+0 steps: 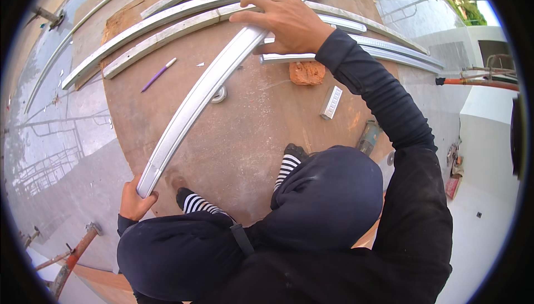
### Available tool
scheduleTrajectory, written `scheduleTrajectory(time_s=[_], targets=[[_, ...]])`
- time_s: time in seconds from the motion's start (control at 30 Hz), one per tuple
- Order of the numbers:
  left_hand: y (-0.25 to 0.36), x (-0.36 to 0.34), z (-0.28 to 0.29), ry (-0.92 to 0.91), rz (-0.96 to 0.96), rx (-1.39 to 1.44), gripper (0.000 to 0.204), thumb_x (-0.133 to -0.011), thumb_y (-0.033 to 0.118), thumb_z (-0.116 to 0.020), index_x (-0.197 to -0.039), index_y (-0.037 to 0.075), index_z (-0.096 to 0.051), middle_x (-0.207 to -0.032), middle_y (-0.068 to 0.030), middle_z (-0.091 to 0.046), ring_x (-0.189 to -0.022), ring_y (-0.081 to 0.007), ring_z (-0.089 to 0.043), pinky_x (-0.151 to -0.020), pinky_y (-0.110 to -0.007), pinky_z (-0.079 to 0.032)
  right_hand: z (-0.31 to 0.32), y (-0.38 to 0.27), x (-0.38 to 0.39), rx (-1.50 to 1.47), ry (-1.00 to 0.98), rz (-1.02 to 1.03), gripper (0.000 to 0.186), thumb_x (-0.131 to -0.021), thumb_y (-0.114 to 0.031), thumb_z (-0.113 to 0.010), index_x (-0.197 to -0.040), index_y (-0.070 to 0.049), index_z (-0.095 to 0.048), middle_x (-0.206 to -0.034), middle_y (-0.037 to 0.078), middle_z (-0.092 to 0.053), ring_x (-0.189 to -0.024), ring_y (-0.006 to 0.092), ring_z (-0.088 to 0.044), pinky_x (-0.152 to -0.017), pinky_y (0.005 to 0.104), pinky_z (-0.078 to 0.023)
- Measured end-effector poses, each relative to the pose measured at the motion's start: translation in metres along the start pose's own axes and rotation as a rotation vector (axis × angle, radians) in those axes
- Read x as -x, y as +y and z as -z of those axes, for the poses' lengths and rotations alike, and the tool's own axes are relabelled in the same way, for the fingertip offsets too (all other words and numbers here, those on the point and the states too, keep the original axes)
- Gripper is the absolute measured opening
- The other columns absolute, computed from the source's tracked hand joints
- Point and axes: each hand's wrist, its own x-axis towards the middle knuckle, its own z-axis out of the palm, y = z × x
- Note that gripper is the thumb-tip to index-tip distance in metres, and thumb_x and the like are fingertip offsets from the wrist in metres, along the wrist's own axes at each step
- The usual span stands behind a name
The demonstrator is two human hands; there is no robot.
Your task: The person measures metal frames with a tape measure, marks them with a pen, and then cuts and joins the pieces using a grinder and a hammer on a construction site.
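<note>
A long silver metal channel (208,84) slants across my front, from low on the left up to the far right. My left hand (138,201) is closed round its near end, beside my left knee. Farther up, my right hand (289,23) reaches over the channel with bent fingers and grips it. Below the raised channel, a small round roll (219,94) shows partly hidden. A purple pen-like stick (158,76) with a pale tip lies to the left.
Several long metal bars (167,17) lie across the far side, with more channels (384,51) at right. A rough orange brick piece (307,73), a short channel offcut (332,102) and a grinder-like power tool (368,137) rest on the brown board (256,126). Orange scaffold poles (75,259) stand lower left.
</note>
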Motion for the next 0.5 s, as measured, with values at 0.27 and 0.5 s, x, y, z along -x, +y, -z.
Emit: scheduleTrajectory(time_s=[0.27,0.5], targets=[[-0.049,-0.014,-0.014,0.011,0.088,0.073,0.028,-0.069,0.010,-0.065,-0.092,-0.006,-0.059,-0.064,-0.0043,-0.053,-0.060,-0.0127,-0.048,-0.057,-0.033,-0.041,-0.027,-0.130,0.132,-0.549,0.594,-1.039,0.022,-0.081,-0.020,-0.075,-0.097,-0.008,-0.065,-0.083,0.007,-0.064,-0.079,0.0244,-0.063,-0.078,0.0360,-0.046],[-0.009,-0.045,-0.031,0.056,-0.015,0.050,0.020,-0.082,0.010,-0.067,-0.094,-0.005,-0.061,-0.073,-0.0094,-0.063,-0.062,-0.0179,-0.061,-0.056,-0.034,-0.050,-0.040,-0.330,0.251,-0.604,0.272,-1.516,0.018,-0.079,-0.011,-0.069,-0.096,-0.008,-0.063,-0.089,0.008,-0.062,-0.083,0.0269,-0.061,-0.076,0.0388,-0.044]])
